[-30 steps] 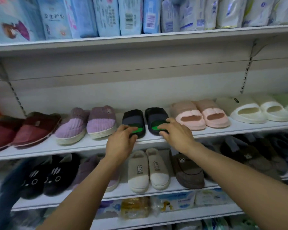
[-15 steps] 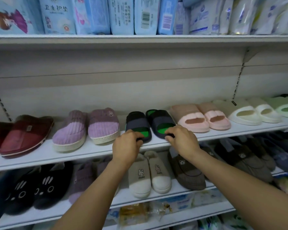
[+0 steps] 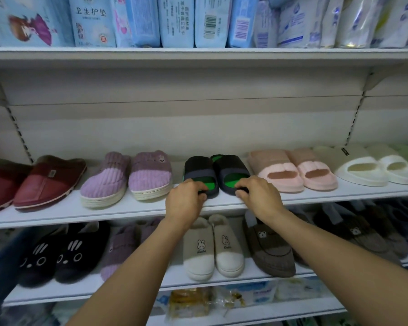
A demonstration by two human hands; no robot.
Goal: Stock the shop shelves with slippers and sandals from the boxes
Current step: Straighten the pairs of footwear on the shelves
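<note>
A pair of black slides with green footbeds stands in the middle of the white shelf (image 3: 132, 208), toes pointing toward the back wall. My left hand (image 3: 185, 202) grips the heel end of the left slide (image 3: 199, 171). My right hand (image 3: 259, 196) grips the heel end of the right slide (image 3: 230, 169). The two slides touch side by side; their heel edges are hidden under my fingers. No box is in view.
On the same shelf sit maroon slippers (image 3: 47, 180) and purple slippers (image 3: 149, 175) to the left, pink slides (image 3: 292, 170) and cream slides (image 3: 360, 168) to the right. The shelf below holds black, purple, beige rabbit (image 3: 212, 248) and brown bear slippers. Blue packets line the top shelf.
Both hands have slid from the slides' straps back to their heel ends. The pair now sits slightly nearer the shelf's front edge, and my view has shifted a little left.
</note>
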